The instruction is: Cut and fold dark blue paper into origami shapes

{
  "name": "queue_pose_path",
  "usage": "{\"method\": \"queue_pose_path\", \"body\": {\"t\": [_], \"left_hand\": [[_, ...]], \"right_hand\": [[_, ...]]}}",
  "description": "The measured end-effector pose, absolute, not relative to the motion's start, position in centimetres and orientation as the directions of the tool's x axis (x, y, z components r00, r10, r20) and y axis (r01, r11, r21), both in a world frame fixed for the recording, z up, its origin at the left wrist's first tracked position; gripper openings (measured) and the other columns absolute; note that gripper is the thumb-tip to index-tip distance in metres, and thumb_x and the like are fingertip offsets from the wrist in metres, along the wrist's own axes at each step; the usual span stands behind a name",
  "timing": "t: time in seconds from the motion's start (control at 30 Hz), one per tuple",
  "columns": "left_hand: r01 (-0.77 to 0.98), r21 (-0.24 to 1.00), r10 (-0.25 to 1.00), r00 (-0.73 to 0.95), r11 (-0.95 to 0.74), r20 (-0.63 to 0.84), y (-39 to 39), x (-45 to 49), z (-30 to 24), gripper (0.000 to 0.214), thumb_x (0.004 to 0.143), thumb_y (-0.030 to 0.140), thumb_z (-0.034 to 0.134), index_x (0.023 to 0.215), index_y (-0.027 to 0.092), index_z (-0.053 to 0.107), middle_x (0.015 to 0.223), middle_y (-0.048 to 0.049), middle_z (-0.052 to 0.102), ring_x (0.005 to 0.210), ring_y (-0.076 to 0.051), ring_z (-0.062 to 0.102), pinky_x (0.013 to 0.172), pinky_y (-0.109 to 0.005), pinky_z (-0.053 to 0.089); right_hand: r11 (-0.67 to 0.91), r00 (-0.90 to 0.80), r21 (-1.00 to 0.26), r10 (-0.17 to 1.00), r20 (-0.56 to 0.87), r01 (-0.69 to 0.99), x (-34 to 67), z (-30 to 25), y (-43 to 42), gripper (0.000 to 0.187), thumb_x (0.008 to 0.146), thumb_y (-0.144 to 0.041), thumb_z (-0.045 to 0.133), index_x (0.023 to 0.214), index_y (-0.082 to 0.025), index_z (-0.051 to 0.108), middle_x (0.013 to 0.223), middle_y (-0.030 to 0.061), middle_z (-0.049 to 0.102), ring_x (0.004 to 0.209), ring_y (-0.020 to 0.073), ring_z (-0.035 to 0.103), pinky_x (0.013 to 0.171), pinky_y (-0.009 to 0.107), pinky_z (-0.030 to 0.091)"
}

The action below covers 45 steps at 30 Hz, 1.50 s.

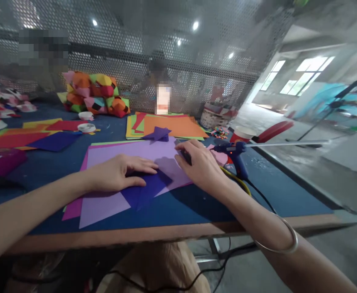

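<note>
My left hand (128,173) lies with fingers stretched out over a folded dark purple sheet of paper (144,195), pressing it onto a light purple sheet (111,150). The fingers hide part of the folded sheet. To its right, my right hand (198,162) rests on the light purple sheet with its fingers curled round a small dark object (186,156), mostly covered and too hidden to name. Magenta paper (71,209) shows under the light purple sheet. A folded dark purple paper piece (158,134) sits at the far edge of the sheets.
A blue glue gun (238,156) with a cable lies right of my right hand. Orange paper (172,126) tops a stack behind. Colourful folded paper balls (96,93), a white tape roll (87,128), a basket (216,116) and a paper cup (244,134) stand on the blue table (193,209).
</note>
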<state>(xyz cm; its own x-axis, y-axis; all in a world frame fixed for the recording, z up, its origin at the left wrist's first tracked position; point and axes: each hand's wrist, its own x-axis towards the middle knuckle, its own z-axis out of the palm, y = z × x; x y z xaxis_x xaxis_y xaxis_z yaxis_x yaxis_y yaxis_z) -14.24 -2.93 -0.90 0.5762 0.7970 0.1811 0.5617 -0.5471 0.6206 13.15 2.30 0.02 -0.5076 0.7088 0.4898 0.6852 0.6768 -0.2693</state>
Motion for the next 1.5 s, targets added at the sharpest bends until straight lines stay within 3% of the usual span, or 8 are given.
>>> {"method": "queue_pose_path", "body": {"t": [0.5, 0.73, 0.8, 0.93, 1.1, 1.17, 1.3, 1.5], "left_hand": [[0.632, 0.544, 0.818, 0.535, -0.552, 0.21, -3.3, -14.8, -0.7, 0.051, 0.092, 0.036, 0.074, 0.143, 0.033, 0.069, 0.157, -0.0016, 0.063, 0.147, -0.027, 0.056, 0.128, -0.048, 0.038], [0.637, 0.576, 0.845, 0.493, -0.513, 0.207, -3.6, -14.5, -0.3, 0.054, 0.089, 0.038, 0.074, 0.142, 0.03, 0.07, 0.155, -0.0017, 0.064, 0.145, -0.027, 0.058, 0.127, -0.046, 0.04], [0.65, 0.621, 0.893, 0.393, -0.438, 0.218, -3.7, -14.3, -0.2, 0.053, 0.087, 0.042, 0.074, 0.138, 0.028, 0.072, 0.146, -0.0032, 0.071, 0.136, -0.028, 0.065, 0.12, -0.044, 0.048], [0.677, 0.685, 0.959, 0.123, -0.269, 0.256, -3.7, -13.9, -0.2, 0.042, 0.088, 0.049, 0.067, 0.118, 0.022, 0.08, 0.109, -0.0061, 0.084, 0.099, -0.026, 0.077, 0.095, -0.04, 0.061], [0.697, 0.673, 0.964, 0.112, -0.249, 0.241, -3.6, -13.3, -0.1, 0.045, 0.086, 0.058, 0.066, 0.105, 0.019, 0.078, 0.094, -0.0076, 0.08, 0.086, -0.026, 0.074, 0.081, -0.04, 0.06], [0.702, 0.666, 0.966, 0.144, -0.253, 0.216, -3.7, -12.9, 0.0, 0.055, 0.08, 0.062, 0.073, 0.114, 0.019, 0.076, 0.099, -0.0085, 0.08, 0.091, -0.028, 0.073, 0.086, -0.042, 0.059], [0.715, 0.651, 0.967, 0.204, -0.255, 0.154, -4.0, -12.3, 0.2, 0.088, 0.064, 0.056, 0.09, 0.14, 0.02, 0.064, 0.132, -0.0144, 0.074, 0.121, -0.035, 0.068, 0.108, -0.05, 0.051], [0.714, 0.659, 0.97, 0.218, -0.235, 0.11, -4.2, -12.4, 0.1, 0.088, 0.066, 0.055, 0.089, 0.143, 0.021, 0.062, 0.148, -0.0181, 0.065, 0.133, -0.039, 0.064, 0.116, -0.055, 0.046]], "right_hand": [[0.561, -0.466, -0.203, 0.802, 0.374, 0.803, 12.8, 0.9, 1.9, 0.025, 0.102, -0.02, 0.061, 0.125, -0.015, 0.07, 0.131, 0.0164, 0.068, 0.125, 0.0305, 0.064, 0.11, 0.043, 0.048], [0.431, -0.387, -0.148, 0.886, 0.254, 0.89, 13.0, 1.2, 1.5, 0.036, 0.101, -0.026, 0.064, 0.133, -0.009, 0.063, 0.135, 0.0242, 0.063, 0.128, 0.0387, 0.063, 0.106, 0.047, 0.048], [0.407, -0.373, -0.142, 0.902, 0.215, 0.902, 13.0, 1.2, 1.6, 0.038, 0.1, -0.027, 0.065, 0.134, -0.01, 0.062, 0.135, 0.0242, 0.064, 0.127, 0.0378, 0.064, 0.104, 0.045, 0.049], [0.378, -0.355, -0.139, 0.92, 0.165, 0.915, 13.0, 1.3, 1.9, 0.038, 0.102, -0.027, 0.062, 0.135, -0.01, 0.058, 0.137, 0.0241, 0.065, 0.127, 0.0363, 0.065, 0.101, 0.041, 0.048], [0.361, -0.342, -0.139, 0.929, 0.144, 0.922, 12.9, 1.4, 2.1, 0.035, 0.102, -0.021, 0.058, 0.134, -0.009, 0.058, 0.134, 0.0247, 0.068, 0.123, 0.0356, 0.068, 0.1, 0.04, 0.047], [0.359, -0.338, -0.143, 0.929, 0.147, 0.922, 12.8, 1.4, 2.1, 0.034, 0.101, -0.016, 0.055, 0.134, -0.009, 0.059, 0.133, 0.0241, 0.069, 0.122, 0.0345, 0.068, 0.1, 0.039, 0.046], [0.35, -0.323, -0.169, 0.931, 0.168, 0.921, 12.7, 1.8, 1.8, 0.036, 0.099, -0.012, 0.051, 0.135, -0.009, 0.058, 0.132, 0.0241, 0.069, 0.121, 0.0348, 0.069, 0.098, 0.039, 0.046], [0.373, -0.324, -0.254, 0.921, 0.216, 0.892, 12.5, 2.4, 1.4, 0.04, 0.101, -0.013, 0.048, 0.141, -0.009, 0.055, 0.135, 0.0235, 0.069, 0.12, 0.0342, 0.069, 0.097, 0.039, 0.047]]}}
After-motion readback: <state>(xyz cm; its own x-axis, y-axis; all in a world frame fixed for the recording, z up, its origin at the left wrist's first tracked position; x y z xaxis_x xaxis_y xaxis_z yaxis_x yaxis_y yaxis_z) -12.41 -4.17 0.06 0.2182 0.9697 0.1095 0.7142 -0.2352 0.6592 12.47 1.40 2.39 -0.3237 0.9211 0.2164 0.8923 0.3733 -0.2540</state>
